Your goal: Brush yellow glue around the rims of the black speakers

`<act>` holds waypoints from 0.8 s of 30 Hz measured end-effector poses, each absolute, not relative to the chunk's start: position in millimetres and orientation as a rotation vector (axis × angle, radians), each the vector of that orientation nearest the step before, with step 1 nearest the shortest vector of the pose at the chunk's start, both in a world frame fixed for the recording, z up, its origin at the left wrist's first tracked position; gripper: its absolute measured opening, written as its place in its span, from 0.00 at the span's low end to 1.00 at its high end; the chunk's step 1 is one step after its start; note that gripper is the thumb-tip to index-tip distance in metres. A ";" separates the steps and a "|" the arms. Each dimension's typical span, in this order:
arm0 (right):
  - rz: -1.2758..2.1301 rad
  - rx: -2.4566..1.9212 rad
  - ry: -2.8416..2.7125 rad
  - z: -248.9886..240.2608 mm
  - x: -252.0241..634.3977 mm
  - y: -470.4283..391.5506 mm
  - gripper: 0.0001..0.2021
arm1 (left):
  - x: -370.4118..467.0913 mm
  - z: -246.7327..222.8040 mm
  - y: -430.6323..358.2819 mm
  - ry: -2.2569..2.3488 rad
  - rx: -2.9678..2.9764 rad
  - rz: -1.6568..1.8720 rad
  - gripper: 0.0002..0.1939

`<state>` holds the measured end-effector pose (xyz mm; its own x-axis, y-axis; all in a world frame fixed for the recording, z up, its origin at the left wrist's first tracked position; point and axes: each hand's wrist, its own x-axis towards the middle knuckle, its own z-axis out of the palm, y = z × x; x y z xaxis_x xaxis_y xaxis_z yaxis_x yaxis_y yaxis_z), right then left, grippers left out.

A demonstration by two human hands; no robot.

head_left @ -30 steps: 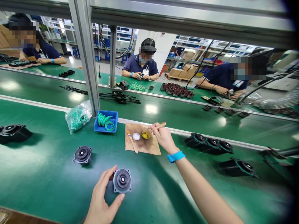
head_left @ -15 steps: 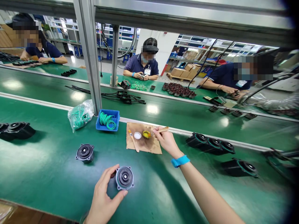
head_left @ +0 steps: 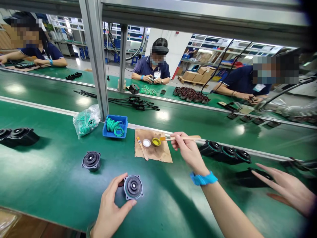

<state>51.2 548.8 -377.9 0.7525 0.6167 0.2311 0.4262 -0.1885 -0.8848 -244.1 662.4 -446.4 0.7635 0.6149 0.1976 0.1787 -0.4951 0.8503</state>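
My left hand (head_left: 112, 201) grips a round black housing (head_left: 133, 187) by its side, thumb at the lower rim, on the green table. In my right hand (head_left: 185, 148) is a wooden-handled brush (head_left: 167, 138), its bristles just right of a small pot of yellow paste (head_left: 156, 142). The pot stands on a stained brown cardboard (head_left: 162, 155), beside a white round lid (head_left: 146, 142) and a second brush (head_left: 143, 149). Another black housing (head_left: 91, 160) stands left of the held one.
A blue bin (head_left: 115, 127) of green rings and a plastic bag (head_left: 86, 121) lie behind. Black housings stand left (head_left: 22, 136) and right (head_left: 225, 152). Another person's hand (head_left: 289, 188) reaches in at right. A metal post (head_left: 95, 59) rises behind; people sit across the line.
My right hand has moved right, carrying the brush out of the yellow pot. Another person's hand has come in at the right, over a black housing. My left hand keeps its hold.
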 end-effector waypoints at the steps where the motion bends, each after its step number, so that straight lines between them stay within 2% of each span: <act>1: 0.268 -1.757 -0.781 -372.8 40.7 546.3 0.22 | -243.9 -447.5 662.0 0.606 2.050 0.607 0.30; 6: 0.872 -1.387 -0.622 -366.4 -21.7 531.0 0.22 | -244.0 -452.0 662.0 0.628 2.034 0.587 0.33; 9: 1.073 -1.364 -0.631 -375.8 -45.9 526.1 0.23 | -244.6 -452.4 662.6 0.623 2.021 0.575 0.31; 16: 1.141 -1.457 -0.681 -386.4 -55.4 527.6 0.25 | -244.1 -447.3 663.2 0.625 1.994 0.565 0.29; 24: 1.053 -1.534 -0.758 -385.9 -51.9 535.3 0.26 | -243.1 -446.8 664.4 0.605 1.965 0.584 0.29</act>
